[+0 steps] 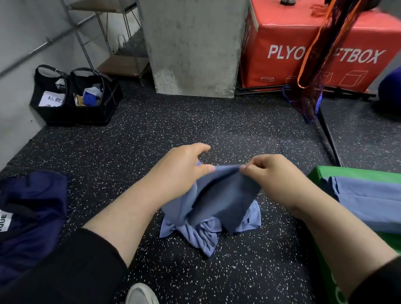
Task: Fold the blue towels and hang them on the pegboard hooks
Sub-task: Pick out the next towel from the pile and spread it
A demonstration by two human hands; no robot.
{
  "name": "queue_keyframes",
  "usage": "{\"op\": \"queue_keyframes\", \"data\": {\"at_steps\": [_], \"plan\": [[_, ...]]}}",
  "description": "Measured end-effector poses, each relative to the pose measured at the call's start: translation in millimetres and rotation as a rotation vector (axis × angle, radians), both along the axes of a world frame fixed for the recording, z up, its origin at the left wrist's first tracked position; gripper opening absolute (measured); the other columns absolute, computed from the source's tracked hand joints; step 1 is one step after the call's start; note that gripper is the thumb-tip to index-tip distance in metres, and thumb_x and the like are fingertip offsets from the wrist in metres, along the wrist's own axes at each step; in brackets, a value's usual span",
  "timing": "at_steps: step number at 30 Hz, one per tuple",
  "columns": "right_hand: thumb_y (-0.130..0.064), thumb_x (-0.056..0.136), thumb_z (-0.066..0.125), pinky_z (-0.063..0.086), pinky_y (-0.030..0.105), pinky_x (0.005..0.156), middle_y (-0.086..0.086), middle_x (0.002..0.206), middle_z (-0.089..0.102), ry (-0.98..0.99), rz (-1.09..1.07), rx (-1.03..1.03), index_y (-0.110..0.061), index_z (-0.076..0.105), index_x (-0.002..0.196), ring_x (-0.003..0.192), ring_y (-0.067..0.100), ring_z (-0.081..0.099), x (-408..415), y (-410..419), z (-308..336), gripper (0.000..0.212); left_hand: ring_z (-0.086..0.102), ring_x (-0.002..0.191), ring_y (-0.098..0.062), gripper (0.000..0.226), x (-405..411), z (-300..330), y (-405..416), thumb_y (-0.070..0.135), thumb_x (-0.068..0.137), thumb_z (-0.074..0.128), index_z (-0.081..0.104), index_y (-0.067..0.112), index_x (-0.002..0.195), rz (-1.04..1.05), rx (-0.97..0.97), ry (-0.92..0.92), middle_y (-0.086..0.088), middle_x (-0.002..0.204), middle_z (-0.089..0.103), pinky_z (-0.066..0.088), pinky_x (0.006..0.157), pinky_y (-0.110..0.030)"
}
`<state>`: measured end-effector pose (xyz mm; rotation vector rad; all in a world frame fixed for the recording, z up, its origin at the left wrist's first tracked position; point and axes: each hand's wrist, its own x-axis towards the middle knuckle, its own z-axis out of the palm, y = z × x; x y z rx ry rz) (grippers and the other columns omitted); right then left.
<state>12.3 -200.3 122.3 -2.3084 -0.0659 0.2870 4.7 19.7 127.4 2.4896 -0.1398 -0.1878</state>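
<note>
Both hands, left [182, 167] and right [272, 175], pinching blue towel's [216, 198] top edge above speckled floor [173, 118].

speckled floor [196, 124]: crumpled blue towel [205, 234], black baskets [75, 98], navy bag [24, 213].

1. Even, soft indoor light is filling the scene; no glare is showing.
2. Faint shadows are falling beneath the towel [212, 207].
3. Wide-angle distortion is bending lines far from the towel, at the edges.
4. Slight blur is softening detail throughout.
</note>
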Motion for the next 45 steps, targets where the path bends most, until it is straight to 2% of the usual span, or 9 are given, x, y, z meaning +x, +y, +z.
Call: {"op": "queue_keyframes", "data": {"at_steps": [2, 5, 10, 12, 15, 20, 24, 35, 45], "plan": [[-0.030, 0.096, 0.064, 0.058, 0.034, 0.060, -0.004, 0.057, 0.060, 0.049, -0.063, 0.212, -0.012, 0.066, 0.074, 0.054, 0.009, 0.054, 1, 1, 0, 0.029, 0.065, 0.100, -0.014, 0.051, 1, 1, 2, 0.036, 0.096, 0.067, 0.055, 0.029, 0.144, 0.038, -0.031, 0.008, 0.004, 0.094, 0.069, 0.045, 0.090, -0.031], [-0.032, 0.094, 0.067, 0.058, 0.060, 0.079, 0.015, 0.071, 0.069, 0.079, -0.087, 0.310, -0.014, 0.069, 0.076, 0.065, 0.025, 0.063, 2, 0, -5, 0.025, 0.052, 0.069, -0.001, 0.048, 1, -2, 0, 0.026, 0.099, 0.064, 0.053, 0.029, 0.146, 0.037, -0.015, -0.059, 0.017, 0.061, 0.053, 0.044, 0.072, -0.025], [-0.002, 0.095, 0.062, 0.060, 0.037, 0.072, 0.009, 0.075, 0.072, 0.175, -0.070, 0.421, -0.008, 0.072, 0.086, 0.070, 0.020, 0.065, 0, 2, -5, 0.015, 0.057, 0.086, -0.024, 0.052, -1, -8, -5, 0.022, 0.101, 0.059, 0.046, 0.027, 0.151, 0.073, 0.100, -0.225, -0.001, 0.087, 0.066, 0.032, 0.070, -0.027], [0.001, 0.095, 0.062, 0.061, 0.034, 0.074, 0.015, 0.082, 0.075, 0.203, -0.070, 0.473, -0.005, 0.073, 0.091, 0.073, 0.020, 0.067, -1, 2, -5, 0.013, 0.058, 0.081, -0.021, 0.054, -2, -6, -8, 0.020, 0.099, 0.062, 0.046, 0.023, 0.151, 0.108, 0.067, -0.254, 0.003, 0.074, 0.063, 0.033, 0.069, -0.027], [-0.003, 0.095, 0.064, 0.061, 0.034, 0.076, 0.020, 0.093, 0.076, 0.197, -0.072, 0.486, -0.006, 0.075, 0.094, 0.075, 0.019, 0.068, -1, 2, -3, 0.012, 0.067, 0.102, -0.006, 0.049, 2, -3, -7, 0.015, 0.096, 0.065, 0.056, 0.021, 0.144, 0.262, -0.182, -0.130, 0.006, 0.111, 0.075, 0.042, 0.080, -0.017], [-0.004, 0.096, 0.063, 0.061, 0.036, 0.078, 0.018, 0.092, 0.077, 0.214, -0.071, 0.509, -0.006, 0.076, 0.093, 0.076, 0.021, 0.069, -4, 6, -2, 0.013, 0.067, 0.075, -0.001, 0.023, 2, -10, -13, 0.004, 0.091, 0.068, 0.075, 0.025, 0.086, 0.417, -0.522, 0.021, 0.011, 0.081, 0.074, 0.053, 0.076, -0.022], [-0.009, 0.094, 0.067, 0.060, 0.028, 0.069, 0.021, 0.092, 0.076, 0.220, -0.153, 0.567, -0.002, 0.076, 0.089, 0.076, 0.024, 0.071, -6, 10, -2, 0.012, 0.062, 0.069, -0.015, 0.025, -3, -12, -21, -0.001, 0.091, 0.057, 0.076, 0.013, 0.084, 0.399, -0.643, 0.121, -0.001, 0.073, 0.073, 0.056, 0.073, -0.036], [0.005, 0.096, 0.050, 0.059, 0.027, 0.068, 0.012, 0.080, 0.074, 0.322, -0.162, 0.793, -0.010, 0.079, 0.073, 0.070, 0.019, 0.068, -16, 26, 5, 0.040, 0.054, 0.062, -0.007, 0.016, -5, -17, -35, 0.023, 0.093, 0.069, 0.076, 0.019, 0.080, 0.302, -0.530, -0.049, 0.007, 0.067, 0.069, 0.045, 0.064, -0.030], [-0.003, 0.098, 0.057, 0.060, 0.035, 0.074, 0.011, 0.072, 0.066, 0.403, -0.333, 0.946, -0.006, 0.069, 0.083, 0.064, 0.020, 0.061, -11, 26, 6, 0.020, 0.063, 0.079, -0.010, 0.018, -15, -15, -41, 0.017, 0.092, 0.066, 0.081, 0.017, 0.103, 0.060, -0.212, -0.547, 0.006, 0.085, 0.068, 0.051, 0.075, -0.033]]}}
